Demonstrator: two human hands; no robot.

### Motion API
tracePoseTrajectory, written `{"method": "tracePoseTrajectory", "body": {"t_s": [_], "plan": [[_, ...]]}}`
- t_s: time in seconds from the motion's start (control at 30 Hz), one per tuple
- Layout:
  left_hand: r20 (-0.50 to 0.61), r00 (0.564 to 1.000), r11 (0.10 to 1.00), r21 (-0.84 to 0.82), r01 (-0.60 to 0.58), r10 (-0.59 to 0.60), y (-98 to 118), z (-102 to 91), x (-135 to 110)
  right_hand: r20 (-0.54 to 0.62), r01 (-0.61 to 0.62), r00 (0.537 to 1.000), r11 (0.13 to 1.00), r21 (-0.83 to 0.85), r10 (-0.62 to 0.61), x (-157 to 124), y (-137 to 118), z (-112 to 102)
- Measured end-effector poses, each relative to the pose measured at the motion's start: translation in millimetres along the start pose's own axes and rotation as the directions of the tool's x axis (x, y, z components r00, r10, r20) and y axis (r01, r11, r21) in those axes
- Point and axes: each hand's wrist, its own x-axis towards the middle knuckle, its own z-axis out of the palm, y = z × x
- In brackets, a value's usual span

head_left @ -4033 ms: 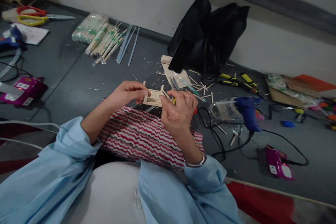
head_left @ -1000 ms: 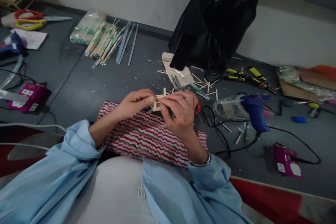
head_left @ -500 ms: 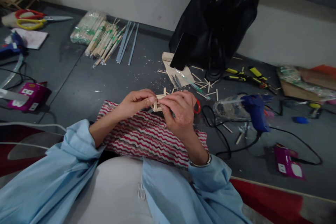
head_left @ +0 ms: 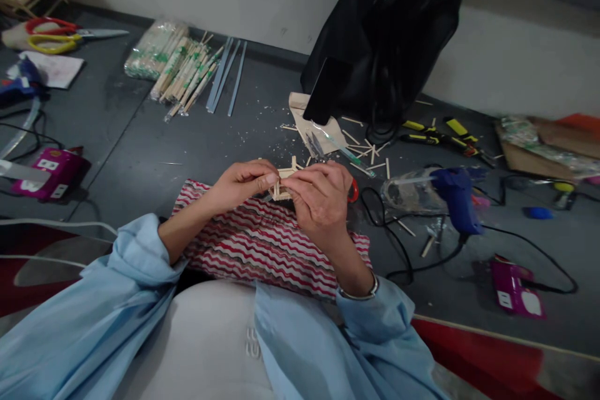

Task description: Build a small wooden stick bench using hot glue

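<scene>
My left hand [head_left: 244,184] pinches the left side of a small frame of wooden sticks [head_left: 282,191]. From the other side, my right hand [head_left: 321,197] has thumb and fingers closed at the same stick frame, partly hiding it. Whether the right fingers also hold a separate stick is too small to tell. Beneath both hands lies a red and white wavy-striped cloth [head_left: 262,240]. Scissors with a red handle [head_left: 353,190] lie mostly hidden behind my right hand, near several cut sticks [head_left: 360,149].
A blue glue gun [head_left: 457,200] with a black cord lies right, by a purple box [head_left: 515,287]. Wrapped chopsticks [head_left: 187,75] and grey strips [head_left: 225,78] lie back left. A phone [head_left: 327,90] leans on a black bag [head_left: 389,44]. Yellow-black pliers [head_left: 440,139] lie back right.
My right thumb and fingertips have shifted slightly left along the stick frame, and a little more of it shows. My left hand stays nearly still.
</scene>
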Motion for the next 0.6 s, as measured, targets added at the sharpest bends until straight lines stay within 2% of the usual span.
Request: {"method": "tracePoseTrajectory", "body": {"t_s": [0.43, 0.6], "plan": [[-0.005, 1.000, 1.000, -0.013, -0.010, 0.010, 0.5, 0.6, 0.6, 0.012, 0.007, 1.000, 1.000, -0.002, -0.007, -0.4, 1.2, 0.3], [-0.005, 1.000, 1.000, 0.016, 0.024, -0.024, 2.1, 0.6, 0.8, 0.015, -0.003, 1.000, 1.000, 0.010, 0.003, -0.7, 1.2, 0.7]]}}
